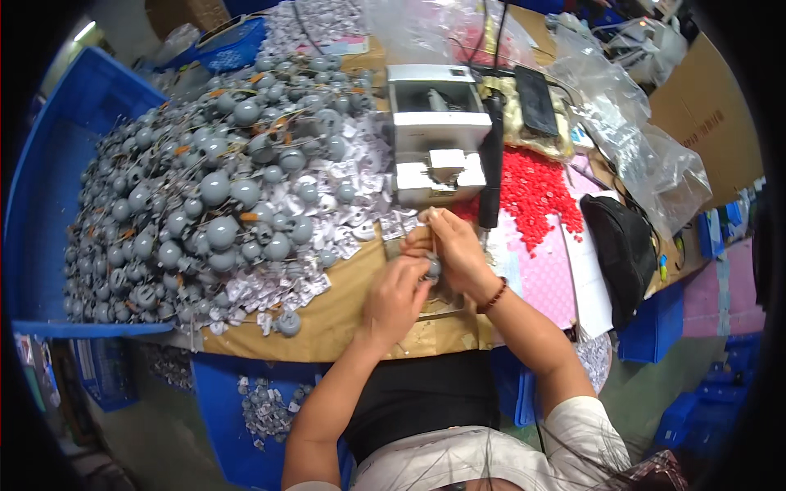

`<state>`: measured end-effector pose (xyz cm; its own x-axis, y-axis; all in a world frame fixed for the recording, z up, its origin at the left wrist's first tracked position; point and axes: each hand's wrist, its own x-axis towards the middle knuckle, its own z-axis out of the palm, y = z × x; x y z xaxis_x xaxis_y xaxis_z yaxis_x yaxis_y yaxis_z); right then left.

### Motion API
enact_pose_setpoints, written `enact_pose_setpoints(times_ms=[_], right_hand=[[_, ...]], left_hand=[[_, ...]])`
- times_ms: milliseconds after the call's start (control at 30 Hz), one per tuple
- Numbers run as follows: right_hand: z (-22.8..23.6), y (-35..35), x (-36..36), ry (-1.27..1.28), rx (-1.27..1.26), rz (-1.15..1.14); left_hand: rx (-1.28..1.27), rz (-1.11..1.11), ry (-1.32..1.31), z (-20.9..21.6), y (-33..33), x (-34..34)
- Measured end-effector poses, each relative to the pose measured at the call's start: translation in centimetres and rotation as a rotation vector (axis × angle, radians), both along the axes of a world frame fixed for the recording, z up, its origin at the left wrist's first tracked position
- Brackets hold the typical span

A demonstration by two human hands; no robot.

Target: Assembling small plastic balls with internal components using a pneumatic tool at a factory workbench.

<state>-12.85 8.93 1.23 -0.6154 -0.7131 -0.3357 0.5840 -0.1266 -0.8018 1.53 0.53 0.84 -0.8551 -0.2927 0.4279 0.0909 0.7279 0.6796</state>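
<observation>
Close to the front edge of the bench, my two hands are together. My left hand is closed with its fingertips round a grey ball-shaped part, which is mostly hidden by the fingers. Just above and to the right, my right hand is closed in a pinch; what its fingertips hold is too small to make out. Beyond them stands a white box-like device with a notched front block. A black stick-shaped tool hangs upright beside it, its lower end near my right hand.
Grey ball parts with wires are heaped at left over small white pieces, against a blue bin. Small red rings lie right of the tool, with a black pouch farther right. A phone lies behind.
</observation>
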Motion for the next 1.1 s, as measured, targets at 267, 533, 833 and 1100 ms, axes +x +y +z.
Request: enact_pose_setpoints(times_ms=[267,533,833,1100], right_hand=[[1.3,9.5,-3.8,0.574,0.048,0.357],[0.9,15.0,-4.7,0.829,0.363,0.241],[2.3,25.1,-8.1,1.278,0.821,-0.180],[-0.2,23.0,-6.1,1.608,0.881,0.060]], left_hand=[[0.127,-0.206,-0.814,8.5,-5.4,18.9],[-0.291,0.566,-0.650,5.0,-9.6,20.2],[-0.335,0.612,-0.187,1.5,-11.6,20.8],[-0.312,-0.169,-0.090,3.4,-2.4,6.8]])
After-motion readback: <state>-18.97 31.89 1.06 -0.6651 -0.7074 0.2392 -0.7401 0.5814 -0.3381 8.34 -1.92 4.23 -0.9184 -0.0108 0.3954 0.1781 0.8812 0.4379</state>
